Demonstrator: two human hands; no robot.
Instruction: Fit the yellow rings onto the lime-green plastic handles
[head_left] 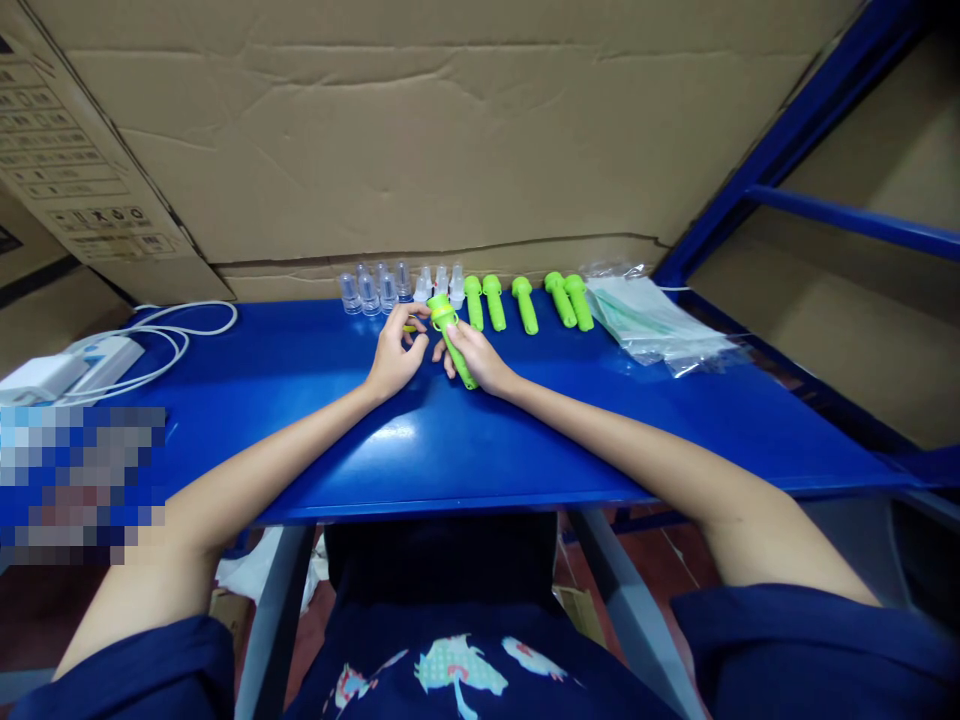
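Observation:
My right hand [484, 357] is closed around a bright green flashlight-shaped tube [459, 358], which is tilted with its wide head up and to the left. A yellow band circles the tube just below that head. Beside the head, my left hand [394, 357] has curled fingers, the index fingertip at or very near the head. A small yellow piece [409, 328] shows among the left fingers; its full shape is hidden. Behind my hands stand several clear plastic domed caps [367, 295] and several whitish translucent cone-topped parts [441, 285]. More green tubes [525, 305] lie to their right.
A blue table [420, 450] carries everything, with a cardboard wall [390, 150] along its back. On the right lies a clear plastic bag [652, 320] with pale green contents. White adapters [105, 362] with a looped cable sit at left. A blue metal frame [795, 130] rises at right.

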